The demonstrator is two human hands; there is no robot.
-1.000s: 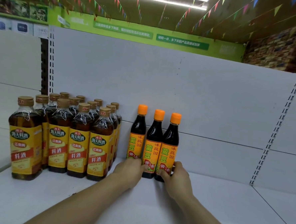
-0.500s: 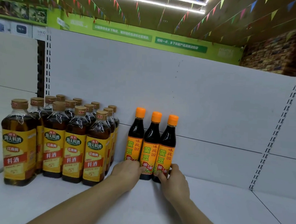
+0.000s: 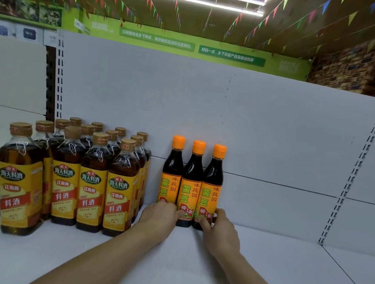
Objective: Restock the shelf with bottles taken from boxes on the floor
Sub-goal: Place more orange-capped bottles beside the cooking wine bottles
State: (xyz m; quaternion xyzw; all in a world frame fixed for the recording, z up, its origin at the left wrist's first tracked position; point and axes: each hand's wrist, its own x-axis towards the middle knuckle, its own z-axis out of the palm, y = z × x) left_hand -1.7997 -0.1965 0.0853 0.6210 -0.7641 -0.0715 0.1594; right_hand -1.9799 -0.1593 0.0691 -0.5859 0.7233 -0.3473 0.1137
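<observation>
Bottles on a white shelf, head view, both bare forearms reach in from the bottom edge. Three slim dark soy sauce bottles with orange caps and orange-yellow labels stand upright in a tight row at the back edge of the shelf, about mid-width, against the white back panel: left soy bottle, middle soy bottle, right soy bottle, each touching its neighbour. Left hand sits at the foot of the left soy bottle, fingers curled round its lower part and hiding its base; one fingertip reaches across to the lower label of the middle soy bottle. Right hand is at the foot of the right soy bottle, pinching it low down, thumb on its right side and index finger on the front of the label. Both hands rest low, near the shelf surface; cannot tell whether the palms touch it. Toward the left edge of the shelf stands a block of cooking wine bottles, amber liquid, tan caps, yellow labels, several rows deep, upright, with a narrow gap between the block and the left soy bottle. Slotted upright runs down the back panel at the right. Above the panel: green banner with white text, strings of coloured pennants, strip lights on the ceiling, brick wall at the upper right.
</observation>
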